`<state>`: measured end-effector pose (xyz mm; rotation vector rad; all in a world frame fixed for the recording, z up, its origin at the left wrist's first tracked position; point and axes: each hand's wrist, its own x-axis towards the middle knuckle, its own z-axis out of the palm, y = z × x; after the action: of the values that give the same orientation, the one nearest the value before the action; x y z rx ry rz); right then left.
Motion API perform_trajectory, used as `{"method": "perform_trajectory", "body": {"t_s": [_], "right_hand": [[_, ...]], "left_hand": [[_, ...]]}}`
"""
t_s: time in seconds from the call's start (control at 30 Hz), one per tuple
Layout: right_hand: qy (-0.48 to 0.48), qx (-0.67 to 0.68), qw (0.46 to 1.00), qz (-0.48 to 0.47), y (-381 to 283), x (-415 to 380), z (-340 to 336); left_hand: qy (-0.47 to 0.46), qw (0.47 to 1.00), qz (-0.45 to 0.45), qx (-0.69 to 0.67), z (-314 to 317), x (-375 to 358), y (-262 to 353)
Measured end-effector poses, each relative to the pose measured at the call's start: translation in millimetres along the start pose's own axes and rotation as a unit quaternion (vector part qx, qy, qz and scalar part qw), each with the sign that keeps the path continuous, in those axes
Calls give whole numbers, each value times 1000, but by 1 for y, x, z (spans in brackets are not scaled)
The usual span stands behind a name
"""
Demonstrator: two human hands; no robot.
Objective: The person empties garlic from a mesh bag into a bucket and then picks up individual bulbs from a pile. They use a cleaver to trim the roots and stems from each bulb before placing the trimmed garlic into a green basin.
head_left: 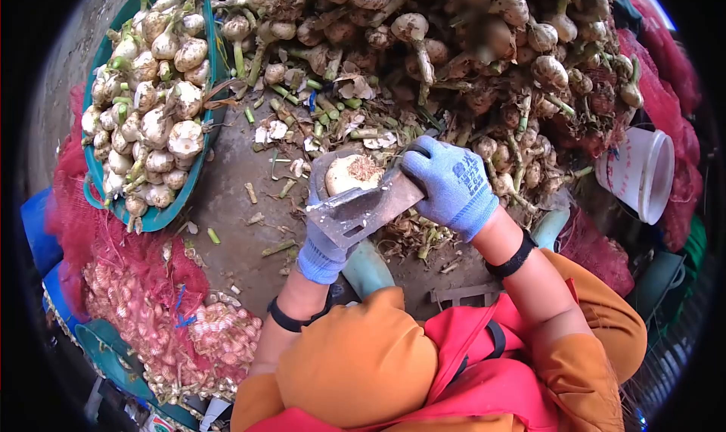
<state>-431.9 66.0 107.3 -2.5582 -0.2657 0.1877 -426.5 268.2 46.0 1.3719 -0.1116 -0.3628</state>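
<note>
My left hand (324,254), in a blue glove, is wrapped round a pale garlic bulb (344,176) whose brown roots face right. In front of that hand lies a flat metal blade (363,209) with a slot in it, its edge against the bulb. My right hand (452,182), in a blue glove with dark print, is closed on the blade's right end. The fingers of my left hand are mostly hidden behind the bulb and the blade.
A green basket (215,46) full of garlic bulbs stands at the upper left. A heap of untrimmed garlic (469,46) fills the top. Cut stems (325,114) litter the floor. A white bucket (639,175) lies at the right; a red mesh bag (125,281) of garlic is lower left.
</note>
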Motion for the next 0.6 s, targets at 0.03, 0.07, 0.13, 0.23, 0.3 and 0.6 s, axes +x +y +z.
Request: {"method": "perform_trajectory", "body": {"t_s": [0.03, 0.07, 0.13, 0.23, 0.3, 0.6], "right_hand": [[1, 3, 1000, 0, 3, 2, 2], [-11, -4, 1000, 4, 6, 4, 3], [-15, 6, 1000, 15, 10, 4, 8], [-28, -10, 997, 70, 17, 7, 17], [-35, 24, 968, 248, 61, 12, 25], [-72, 278, 941, 178, 0, 7, -14]], "left_hand": [[0, 1000, -1, 3, -5, -1, 1], [-33, 992, 3, 121, -11, -1, 2], [-8, 990, -127, -67, 1, 0, 23], [-30, 913, -342, -222, -10, -5, 44], [-189, 980, -59, -26, 2, -10, 64], [-122, 986, -104, -36, -2, 9, 5]]}}
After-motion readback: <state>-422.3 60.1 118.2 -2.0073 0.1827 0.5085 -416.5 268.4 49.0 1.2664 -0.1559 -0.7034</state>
